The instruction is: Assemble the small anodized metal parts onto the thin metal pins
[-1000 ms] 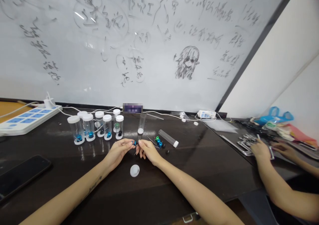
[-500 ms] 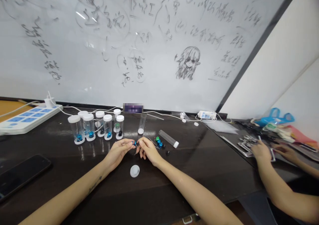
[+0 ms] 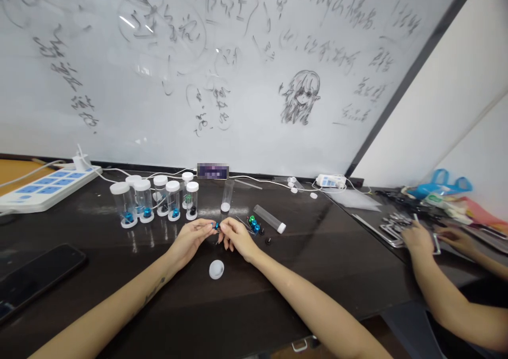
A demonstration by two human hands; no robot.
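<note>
Component (image 3: 216,225), small and blue, is pinched below the frame's centre by the left hand (image 3: 193,239) and right hand (image 3: 235,237). Capped tubes (image 3: 144,201) are grouped at centre left.

Smooth, glossy, wood-like finish on the dark tabletop (image 3: 325,263), with soft reflections. Clear, shiny plastic, by its look, in the standing tubes (image 3: 123,205); opaque white plastic in the tube caps (image 3: 120,189) and the loose round cap (image 3: 216,269). Metallic blue sheen on the small blue part (image 3: 216,225); the same bright lustre on the loose blue and green pieces (image 3: 256,228). Slick, glare-streaked whiteboard (image 3: 254,131). Dark, glassy phone (image 3: 43,277). Hard white-and-blue plastic in the power strip (image 3: 43,189). Thin, crinkled blue plastic in the bag (image 3: 442,183). Matt wall (image 3: 472,83).
</note>
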